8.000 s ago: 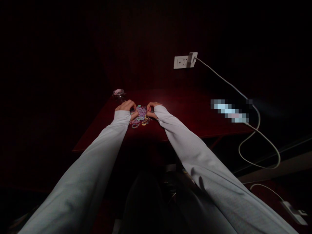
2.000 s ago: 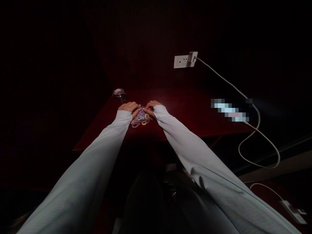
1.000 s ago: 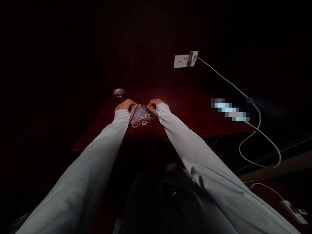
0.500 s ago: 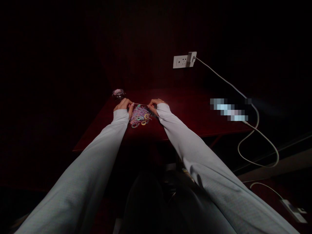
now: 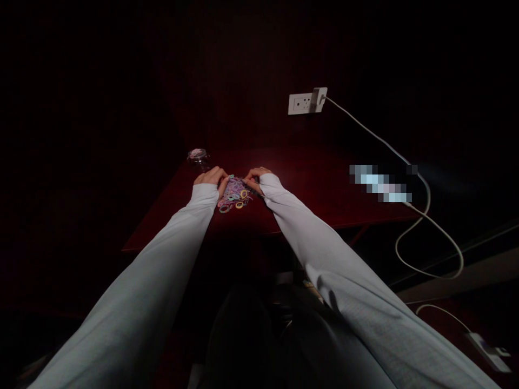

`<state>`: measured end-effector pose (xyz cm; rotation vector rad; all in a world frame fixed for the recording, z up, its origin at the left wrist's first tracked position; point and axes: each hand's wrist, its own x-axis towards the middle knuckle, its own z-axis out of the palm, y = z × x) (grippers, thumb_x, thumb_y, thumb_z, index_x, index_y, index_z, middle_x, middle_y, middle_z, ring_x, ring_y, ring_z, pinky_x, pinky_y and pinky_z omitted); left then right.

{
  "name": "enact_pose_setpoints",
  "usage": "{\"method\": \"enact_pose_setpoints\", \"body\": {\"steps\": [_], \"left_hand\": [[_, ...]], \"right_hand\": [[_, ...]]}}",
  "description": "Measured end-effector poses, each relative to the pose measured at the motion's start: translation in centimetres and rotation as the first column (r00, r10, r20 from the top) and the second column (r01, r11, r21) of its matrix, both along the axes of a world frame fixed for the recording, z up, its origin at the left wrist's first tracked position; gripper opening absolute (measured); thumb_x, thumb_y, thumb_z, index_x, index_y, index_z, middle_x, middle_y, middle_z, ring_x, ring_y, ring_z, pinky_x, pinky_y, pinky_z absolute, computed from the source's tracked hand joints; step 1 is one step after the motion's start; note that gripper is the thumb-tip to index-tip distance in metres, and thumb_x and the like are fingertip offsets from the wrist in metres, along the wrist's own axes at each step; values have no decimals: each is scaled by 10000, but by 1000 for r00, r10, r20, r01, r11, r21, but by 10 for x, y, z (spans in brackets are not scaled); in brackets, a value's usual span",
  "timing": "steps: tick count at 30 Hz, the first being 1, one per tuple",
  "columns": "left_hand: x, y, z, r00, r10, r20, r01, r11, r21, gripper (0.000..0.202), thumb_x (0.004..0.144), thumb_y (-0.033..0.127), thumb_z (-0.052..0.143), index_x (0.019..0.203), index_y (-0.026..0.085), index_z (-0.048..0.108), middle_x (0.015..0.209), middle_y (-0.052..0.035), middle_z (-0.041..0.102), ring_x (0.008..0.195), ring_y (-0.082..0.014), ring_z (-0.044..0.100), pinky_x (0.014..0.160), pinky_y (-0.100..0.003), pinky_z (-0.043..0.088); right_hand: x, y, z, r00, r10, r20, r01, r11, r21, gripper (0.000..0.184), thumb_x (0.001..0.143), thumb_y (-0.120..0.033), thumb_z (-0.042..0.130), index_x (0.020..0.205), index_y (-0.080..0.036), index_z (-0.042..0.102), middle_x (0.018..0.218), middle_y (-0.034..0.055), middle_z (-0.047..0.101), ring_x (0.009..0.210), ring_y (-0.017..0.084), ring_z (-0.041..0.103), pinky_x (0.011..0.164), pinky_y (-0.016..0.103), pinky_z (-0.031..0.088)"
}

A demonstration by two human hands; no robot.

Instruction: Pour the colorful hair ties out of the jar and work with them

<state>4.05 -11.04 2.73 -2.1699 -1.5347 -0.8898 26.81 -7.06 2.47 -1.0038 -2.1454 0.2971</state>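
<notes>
A small heap of colourful elastic hair ties (image 5: 234,193), mostly purple with some yellow and green ones, lies on the dark red table (image 5: 174,216). My left hand (image 5: 213,177) is at the heap's upper left, its thumb and fingers pinched together beside a teal tie. On the upper right, my right hand (image 5: 253,176) is also closed in a pinch, close to the ties. Whatever sits between the fingertips is too small and dark to make out. Behind my left hand stands a clear jar (image 5: 198,156) with something pink at its top.
On the wall, a white socket (image 5: 300,104) carries a plugged-in charger (image 5: 319,98). Its white cable (image 5: 377,138) loops down past the table's right edge, near a pixelated object (image 5: 381,183). A white power strip (image 5: 488,351) lies low at the right.
A thin pale band stretched between both hands half a second ago no longer shows. My left hand has shifted slightly right and down, nearer the right hand, which has hardly moved.
</notes>
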Motion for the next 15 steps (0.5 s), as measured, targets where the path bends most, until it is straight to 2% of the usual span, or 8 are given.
{"method": "enact_pose_setpoints", "body": {"steps": [9,15], "left_hand": [[3,-3,3,997,17,-74,-21,998,-62,165,1020,291,551,964,230,694,1009,-64,745,980,-242,721,848,-338,493],[0,0,5,993,-100,-63,92,988,-125,190,1004,320,543,985,237,713,971,-52,732,940,-232,705,806,-315,483]], "right_hand": [[-5,3,-4,995,89,-53,-91,995,-32,247,957,-442,690,919,-212,774,847,15,693,822,173,564,824,297,400],[-3,2,-3,995,93,-28,-93,995,-18,262,970,-457,661,953,-222,774,894,24,717,841,182,585,813,297,408]]}}
